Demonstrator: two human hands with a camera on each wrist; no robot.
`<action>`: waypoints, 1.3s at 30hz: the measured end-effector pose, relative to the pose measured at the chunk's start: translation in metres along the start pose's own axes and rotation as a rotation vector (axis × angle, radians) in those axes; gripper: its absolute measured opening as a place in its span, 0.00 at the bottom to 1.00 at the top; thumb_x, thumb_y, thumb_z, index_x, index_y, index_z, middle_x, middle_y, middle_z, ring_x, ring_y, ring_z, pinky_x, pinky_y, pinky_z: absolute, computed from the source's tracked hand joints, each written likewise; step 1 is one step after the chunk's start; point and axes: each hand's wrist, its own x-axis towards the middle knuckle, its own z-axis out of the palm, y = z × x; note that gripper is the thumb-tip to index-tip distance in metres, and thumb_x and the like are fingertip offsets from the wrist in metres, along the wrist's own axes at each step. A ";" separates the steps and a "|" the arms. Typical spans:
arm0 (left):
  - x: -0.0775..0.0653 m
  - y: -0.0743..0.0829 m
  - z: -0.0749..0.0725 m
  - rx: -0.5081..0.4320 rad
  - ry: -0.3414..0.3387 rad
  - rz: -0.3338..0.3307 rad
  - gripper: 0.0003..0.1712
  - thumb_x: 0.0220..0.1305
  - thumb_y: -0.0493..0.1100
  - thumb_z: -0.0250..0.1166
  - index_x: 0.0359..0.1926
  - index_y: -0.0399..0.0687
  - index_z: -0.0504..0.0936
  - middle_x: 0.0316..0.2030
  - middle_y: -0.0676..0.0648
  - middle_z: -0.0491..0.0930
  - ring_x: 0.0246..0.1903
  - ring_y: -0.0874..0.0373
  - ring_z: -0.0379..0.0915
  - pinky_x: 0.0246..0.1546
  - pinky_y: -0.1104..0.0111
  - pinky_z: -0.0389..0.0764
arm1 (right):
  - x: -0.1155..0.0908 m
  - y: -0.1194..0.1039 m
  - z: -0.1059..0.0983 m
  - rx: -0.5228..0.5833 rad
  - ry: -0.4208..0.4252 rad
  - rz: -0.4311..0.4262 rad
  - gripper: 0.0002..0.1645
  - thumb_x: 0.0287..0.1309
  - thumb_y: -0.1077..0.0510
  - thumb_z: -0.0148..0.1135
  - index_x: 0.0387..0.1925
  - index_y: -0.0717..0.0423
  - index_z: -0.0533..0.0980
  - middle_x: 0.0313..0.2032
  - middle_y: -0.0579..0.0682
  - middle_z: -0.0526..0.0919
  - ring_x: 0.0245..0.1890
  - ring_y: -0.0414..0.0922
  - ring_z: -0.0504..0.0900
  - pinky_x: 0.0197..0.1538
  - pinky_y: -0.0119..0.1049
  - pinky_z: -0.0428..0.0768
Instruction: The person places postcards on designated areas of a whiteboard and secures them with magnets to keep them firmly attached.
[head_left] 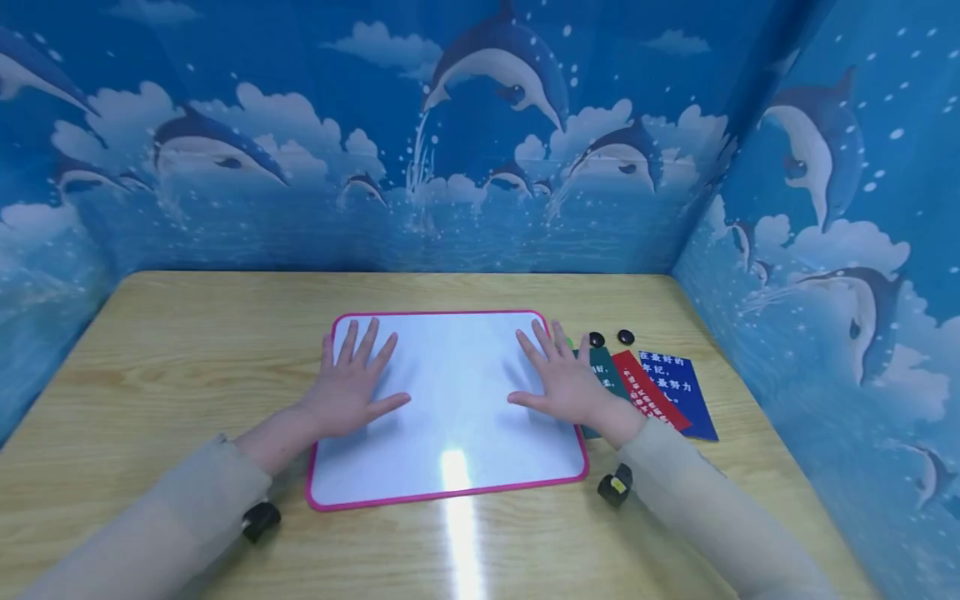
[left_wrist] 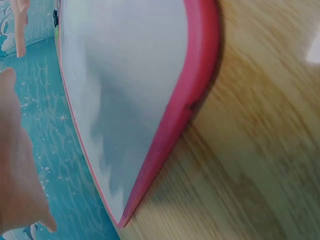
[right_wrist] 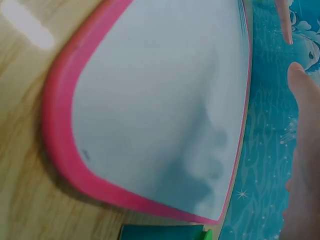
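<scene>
A whiteboard (head_left: 450,400) with a pink frame lies flat on the wooden table. Over its left side my left hand (head_left: 348,392) is spread, palm down, fingers straight. My right hand (head_left: 566,383) spreads the same way over the board's right edge. Both hands hold nothing. In the left wrist view the left hand (left_wrist: 20,165) stands above the whiteboard (left_wrist: 125,65), which bears a soft shadow. A similar shadow falls on the whiteboard (right_wrist: 150,100) in the right wrist view, with the right hand (right_wrist: 305,150) raised above it.
Right of the board lie a green card (head_left: 606,367), a red card (head_left: 648,392) and a blue card (head_left: 693,400) with white writing, partly overlapping. Two black round pieces (head_left: 626,337) sit behind them. A dolphin-printed curtain (head_left: 300,208) encloses the table (head_left: 187,350) at the back and sides.
</scene>
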 end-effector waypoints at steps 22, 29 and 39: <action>0.001 -0.017 0.000 0.009 -0.003 -0.047 0.52 0.60 0.66 0.54 0.73 0.42 0.45 0.72 0.32 0.34 0.70 0.30 0.24 0.62 0.31 0.29 | -0.010 0.028 0.001 0.016 -0.012 0.093 0.59 0.51 0.28 0.56 0.73 0.50 0.44 0.74 0.58 0.42 0.72 0.65 0.36 0.61 0.76 0.38; 0.001 -0.032 0.002 -0.001 -0.030 -0.054 0.52 0.61 0.67 0.53 0.73 0.41 0.44 0.72 0.32 0.33 0.70 0.30 0.24 0.61 0.31 0.28 | -0.014 0.041 0.003 0.020 -0.032 0.131 0.57 0.51 0.28 0.55 0.73 0.51 0.46 0.74 0.59 0.41 0.72 0.66 0.36 0.61 0.76 0.38; -0.006 -0.061 0.005 -0.075 -0.116 -0.045 0.55 0.59 0.70 0.53 0.72 0.39 0.45 0.72 0.31 0.33 0.70 0.30 0.25 0.60 0.30 0.28 | -0.023 0.062 0.010 0.007 -0.071 0.204 0.58 0.52 0.27 0.52 0.73 0.52 0.44 0.73 0.63 0.43 0.71 0.67 0.37 0.61 0.76 0.38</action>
